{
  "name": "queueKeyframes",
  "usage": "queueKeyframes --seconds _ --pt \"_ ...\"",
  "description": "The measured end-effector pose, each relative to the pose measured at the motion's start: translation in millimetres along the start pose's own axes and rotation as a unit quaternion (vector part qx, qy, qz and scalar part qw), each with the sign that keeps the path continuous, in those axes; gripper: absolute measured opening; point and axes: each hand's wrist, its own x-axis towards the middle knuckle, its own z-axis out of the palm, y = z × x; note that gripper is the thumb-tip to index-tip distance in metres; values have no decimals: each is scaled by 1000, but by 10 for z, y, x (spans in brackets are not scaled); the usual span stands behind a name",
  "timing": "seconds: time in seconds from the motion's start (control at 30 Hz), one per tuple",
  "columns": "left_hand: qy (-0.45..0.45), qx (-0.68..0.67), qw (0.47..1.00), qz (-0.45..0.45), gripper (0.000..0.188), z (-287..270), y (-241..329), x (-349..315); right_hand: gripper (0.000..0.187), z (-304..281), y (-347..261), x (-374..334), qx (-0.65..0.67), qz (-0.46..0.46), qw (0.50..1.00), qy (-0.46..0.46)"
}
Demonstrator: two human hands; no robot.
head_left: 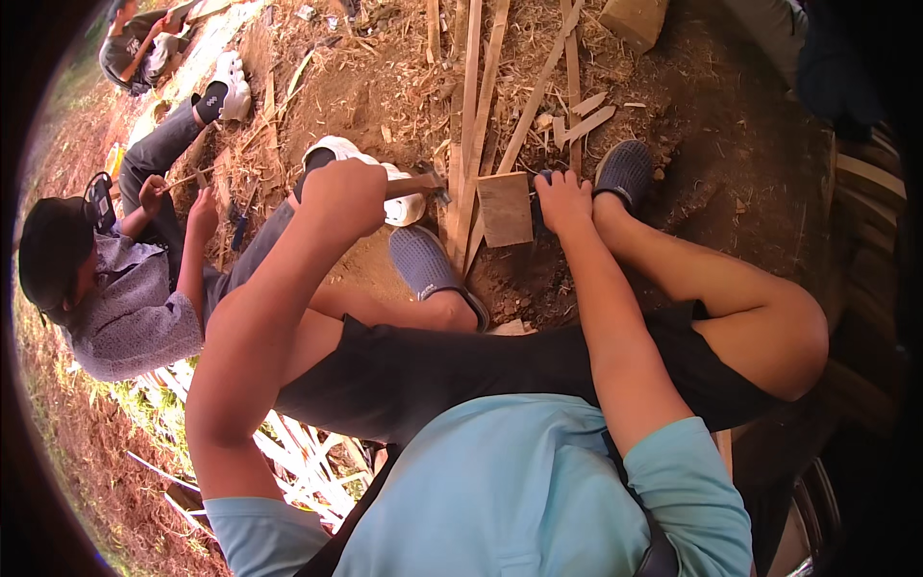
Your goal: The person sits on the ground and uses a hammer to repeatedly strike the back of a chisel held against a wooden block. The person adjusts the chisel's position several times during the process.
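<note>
Here, brown, chip-strewn ground (740, 163) surrounds the wooden block (506, 213), which sits between the wearer's feet. Well left of the block, a person in a dark cap (135, 298) sits with both hands raised. Long wood strips (468, 106) run beyond the block and down past its left side. Grey clogs (435, 262) stand on either side of it. Left of the block, the left hand (348, 200) is closed in a fist around the hammer (411, 187), whose head points toward the block without touching it. Just right of the block, the right hand (564, 200) has its fingers bent close together at a small dark piece (545, 177); I cannot tell whether it grips that.
</note>
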Motion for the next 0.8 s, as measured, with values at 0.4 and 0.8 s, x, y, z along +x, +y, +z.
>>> queueKeyframes --seconds 0.4,0.8 --pt "-75 -127 983 110 25 -387 -132 359 21 263 -113 305 393 103 905 125" --pt "-73 -262 961 53 39 -598 -164 -460 15 360 -158 -93 442 80 798 402"
